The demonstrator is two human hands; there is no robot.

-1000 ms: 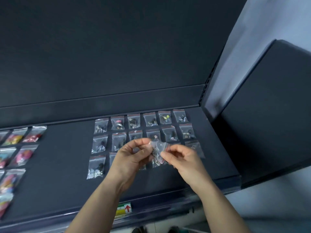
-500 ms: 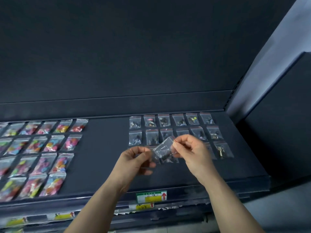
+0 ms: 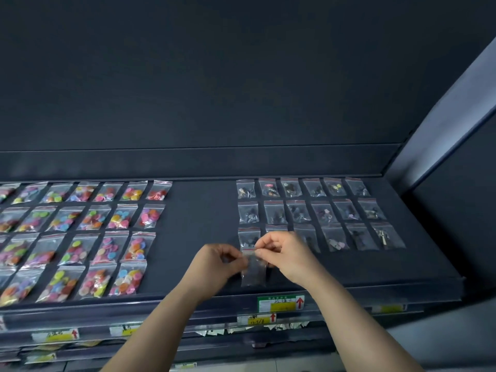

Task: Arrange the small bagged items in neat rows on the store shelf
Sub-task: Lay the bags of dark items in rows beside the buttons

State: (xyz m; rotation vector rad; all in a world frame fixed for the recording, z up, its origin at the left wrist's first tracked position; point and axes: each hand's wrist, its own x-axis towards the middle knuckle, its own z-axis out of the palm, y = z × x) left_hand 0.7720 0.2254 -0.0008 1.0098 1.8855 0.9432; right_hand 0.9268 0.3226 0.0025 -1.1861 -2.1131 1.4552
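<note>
Head view: bag (image 3: 253, 273) held above red-arrow shelf label (image 3: 281, 303), writing unreadable.

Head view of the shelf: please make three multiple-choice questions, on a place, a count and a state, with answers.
1. Where on the shelf do the bags of coloured discs lie? A. left part B. right part C. middle
2. How many bags form the back row of the dark-item group? A. four B. six C. nine
3. The clear bag at the front is: A. lying untouched B. hanging from a hook C. pinched by the left hand and the right hand
Answers: 1 A, they fill the left side; 2 B, six lie along the back edge; 3 C, both hands' fingers pinch its top.
</note>
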